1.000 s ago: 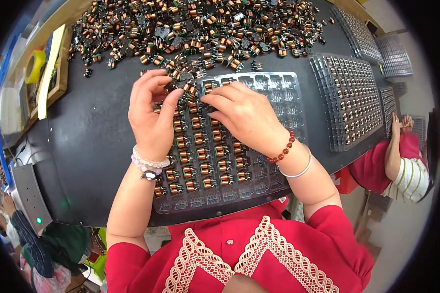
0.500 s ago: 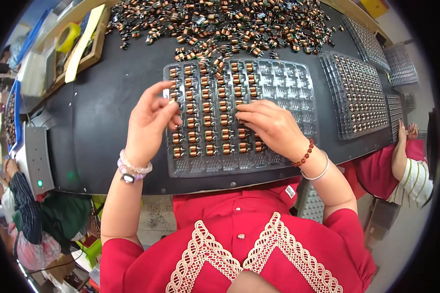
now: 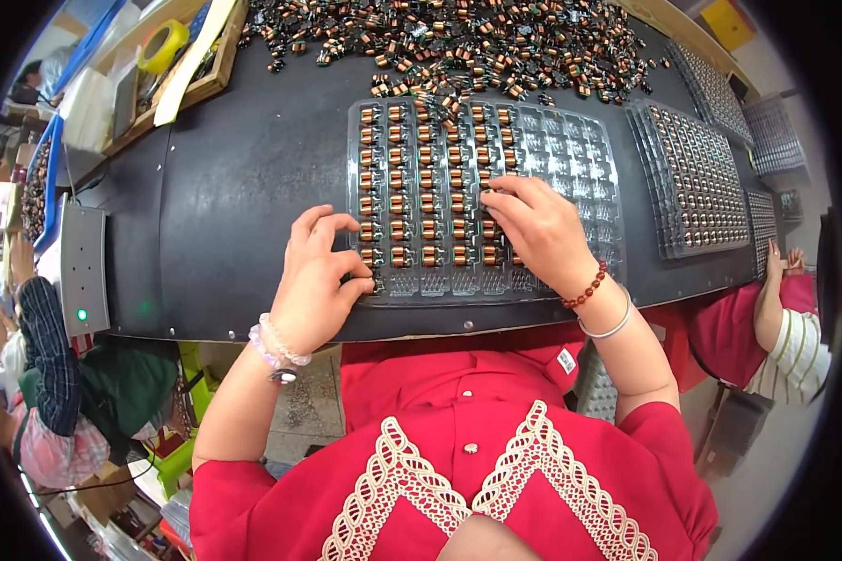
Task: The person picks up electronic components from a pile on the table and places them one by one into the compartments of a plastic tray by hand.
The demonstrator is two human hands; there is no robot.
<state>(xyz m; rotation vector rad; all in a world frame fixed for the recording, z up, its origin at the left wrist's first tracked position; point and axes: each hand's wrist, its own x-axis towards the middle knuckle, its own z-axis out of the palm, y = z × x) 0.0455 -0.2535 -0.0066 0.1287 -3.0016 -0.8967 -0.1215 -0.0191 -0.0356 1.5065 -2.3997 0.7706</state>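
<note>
A clear plastic tray (image 3: 589, 173) lies on the black table. Its left and middle columns hold small copper-wound coils (image 3: 398, 203) with dark ends; the right columns show bare pockets. My right hand (image 3: 544, 229) is over the tray, thumb and fingers pinched on a small coil in the fifth column from the left. At the tray's lower left corner is my left hand (image 3: 313, 276), its fingers bent. Thumb and forefinger nearly meet beside the lowest coil of the first column; what lies between them is too small to make out.
A large heap of loose coils (image 3: 477, 42) spreads behind the tray. Stacked filled trays (image 3: 697, 178) stand at the right. A wooden box with yellow tape (image 3: 164, 47) is at the far left, above a grey metal box (image 3: 84, 266). Other people sit at both sides.
My left hand has come down from the upper left edge of the tray to its lower left corner. My right hand stays over the fifth column. The whole view has shifted slightly.
</note>
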